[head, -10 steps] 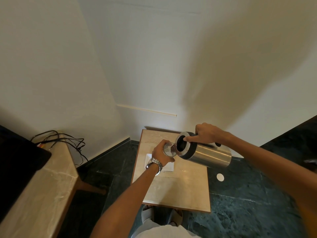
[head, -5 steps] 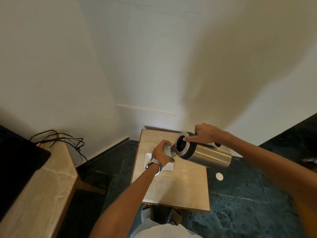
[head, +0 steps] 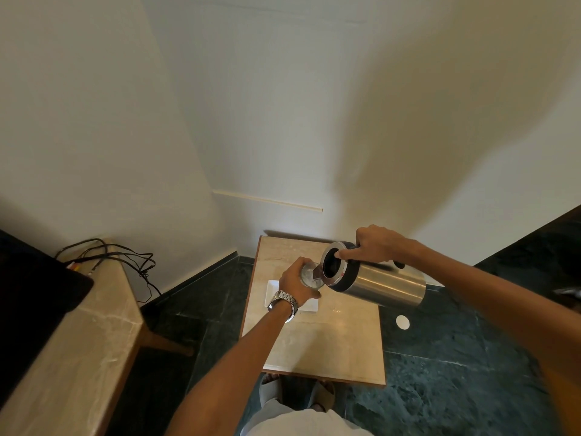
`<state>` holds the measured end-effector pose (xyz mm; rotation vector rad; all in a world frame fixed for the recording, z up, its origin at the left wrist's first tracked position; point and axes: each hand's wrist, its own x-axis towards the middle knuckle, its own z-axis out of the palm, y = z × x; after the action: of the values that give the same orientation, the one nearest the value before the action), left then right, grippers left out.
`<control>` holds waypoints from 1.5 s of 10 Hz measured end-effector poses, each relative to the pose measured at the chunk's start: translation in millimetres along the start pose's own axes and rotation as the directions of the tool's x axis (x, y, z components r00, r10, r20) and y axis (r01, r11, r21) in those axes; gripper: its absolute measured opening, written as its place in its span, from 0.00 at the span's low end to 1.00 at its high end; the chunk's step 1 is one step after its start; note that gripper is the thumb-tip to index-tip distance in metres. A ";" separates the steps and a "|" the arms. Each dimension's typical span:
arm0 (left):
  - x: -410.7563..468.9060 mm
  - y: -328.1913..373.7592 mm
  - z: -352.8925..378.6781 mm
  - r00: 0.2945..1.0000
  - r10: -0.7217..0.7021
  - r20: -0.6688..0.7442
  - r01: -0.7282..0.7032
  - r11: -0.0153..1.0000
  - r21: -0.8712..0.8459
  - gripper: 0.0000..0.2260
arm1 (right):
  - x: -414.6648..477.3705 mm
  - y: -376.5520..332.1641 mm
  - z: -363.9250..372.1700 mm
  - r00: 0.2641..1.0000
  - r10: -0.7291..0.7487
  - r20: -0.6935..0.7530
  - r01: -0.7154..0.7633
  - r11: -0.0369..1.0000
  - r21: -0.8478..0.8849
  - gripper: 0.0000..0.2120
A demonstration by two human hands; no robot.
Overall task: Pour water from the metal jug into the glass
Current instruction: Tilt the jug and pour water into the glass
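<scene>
The metal jug (head: 382, 282) is a steel cylinder with a black rim, tipped almost flat with its open mouth pointing left. My right hand (head: 379, 246) grips its black handle from above, thumb at the rim. Its spout hangs over the clear glass (head: 309, 275), which my left hand (head: 295, 282) wraps around and holds above a white tray (head: 309, 305). Water sits in the glass. Much of the glass is hidden by my fingers. A metal watch is on my left wrist.
The tray lies on a small beige stone table (head: 317, 341) against the white wall. A beige counter (head: 78, 350) with a black screen and tangled cables (head: 125, 256) stands to the left. A white disc (head: 402, 322) lies on the dark green floor. My sandalled feet show below.
Both hands, jug and glass have held almost the same pose. The view has only drifted slightly.
</scene>
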<state>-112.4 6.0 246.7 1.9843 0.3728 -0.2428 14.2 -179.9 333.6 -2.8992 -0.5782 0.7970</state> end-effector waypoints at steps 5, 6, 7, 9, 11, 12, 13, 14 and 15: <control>-1.9 0.1 3.2 1.000 -0.001 0.013 0.001 1.000 -0.012 0.32 | -7.7 -2.3 -1.2 1.000 0.021 0.011 -0.021 1.000 0.006 0.25; -1.8 0.8 3.0 1.000 -0.005 0.012 0.005 1.000 -0.014 0.33 | -7.7 -2.4 -1.3 1.000 0.027 0.012 -0.027 1.000 0.004 0.25; -2.1 0.7 2.8 1.000 -0.007 0.010 0.007 1.000 -0.015 0.33 | -8.0 -3.0 -1.6 0.999 0.030 0.014 -0.030 1.000 -0.006 0.25; -2.1 0.8 2.5 1.000 -0.009 0.013 0.010 1.000 -0.021 0.33 | -6.7 -3.5 -0.4 0.999 0.033 0.016 -0.033 0.999 -0.007 0.25; -1.6 0.0 2.0 1.000 -0.005 0.007 0.005 1.000 -0.025 0.33 | -5.6 -4.2 -0.7 0.999 0.031 0.024 -0.031 1.000 -0.004 0.25; -0.5 -1.2 2.2 1.000 -0.008 0.007 0.008 1.000 -0.027 0.33 | -4.9 -4.6 -0.1 0.999 0.030 0.023 -0.030 1.000 -0.005 0.25; 0.8 -2.6 2.9 1.000 -0.004 0.007 0.004 0.999 -0.032 0.32 | -4.7 -4.5 0.7 0.999 0.030 0.011 -0.030 1.000 -0.007 0.25; 1.8 -3.0 3.6 1.000 -0.002 0.007 0.003 0.999 -0.033 0.32 | -5.1 -3.3 1.3 1.000 0.025 0.005 -0.025 1.000 0.001 0.25; 3.6 -3.4 4.4 1.000 0.001 0.005 0.000 0.999 -0.042 0.32 | -6.1 0.1 2.1 1.000 0.019 -0.009 -0.019 0.999 0.033 0.26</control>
<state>-110.3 4.0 240.8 1.9418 0.3712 -0.2379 8.3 -182.4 334.6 -2.8812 -0.5319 0.7878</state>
